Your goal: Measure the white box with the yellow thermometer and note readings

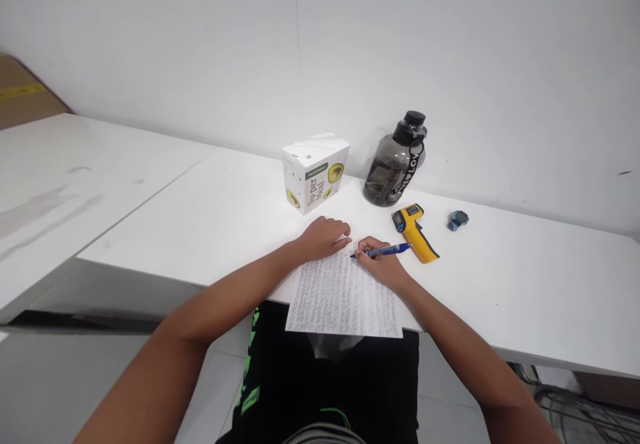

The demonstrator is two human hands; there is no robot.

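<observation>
Pinching a slim blue pen (393,250) between thumb and fingers, the right hand (384,266) held its tip close to the top of a white paper sheet (345,301) densely covered with rows of dark marks; tip contact could not be told. The left hand (325,237) lay at the sheet's upper left, fingers curved and close together, thumb slightly apart, gripping nothing. The sheet rested on a smooth white tabletop (530,291), its lower end overhanging the front edge. Judged for good technique: light, flat pressure from the left hand suited steadying the page, clear of the nib's path; a relaxed pinch favoured small, even strokes; the overhang risked creasing or slipping. Beyond stood a white carton with avocado pictures (320,177) and a translucent grey bottle with a black cap (390,174); rightward lay a yellow-and-black pistol-shaped instrument (417,234) and a small dark blue-green object (457,220), possibly a watch.
</observation>
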